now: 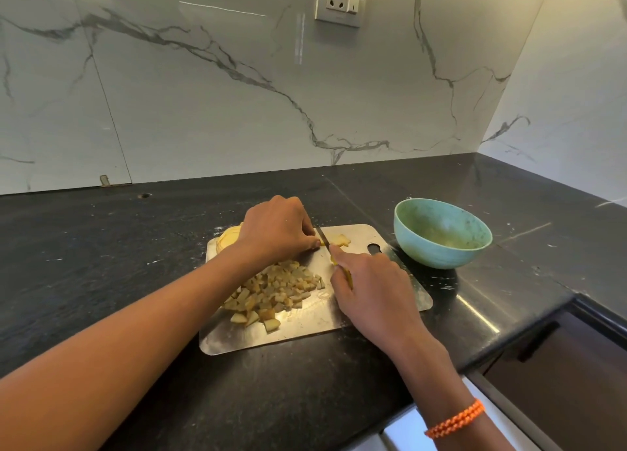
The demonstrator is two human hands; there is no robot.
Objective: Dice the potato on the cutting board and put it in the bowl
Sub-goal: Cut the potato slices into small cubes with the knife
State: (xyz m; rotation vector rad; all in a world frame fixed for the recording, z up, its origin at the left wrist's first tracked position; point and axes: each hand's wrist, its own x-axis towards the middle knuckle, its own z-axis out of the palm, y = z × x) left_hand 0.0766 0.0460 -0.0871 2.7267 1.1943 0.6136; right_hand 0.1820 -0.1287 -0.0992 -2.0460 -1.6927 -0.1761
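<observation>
Black stone counter (101, 264): steel cutting board (339, 321) bearing diced potato (274, 289). Left hand (276, 228) pinches potato slices (339, 239); right hand (371, 287) grips yellow-handled knife (324, 238). Green bowl (441, 235) just beside board.

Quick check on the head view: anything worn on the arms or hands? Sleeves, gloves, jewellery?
Both forearms are bare as far as the frame shows: no sleeves in view and no gloves. The left hand has no ring or band that I can see. The right hand shows no ring either, but its wrist carries an orange braided bracelet, wrapped in two strands. No watch on either wrist.
</observation>
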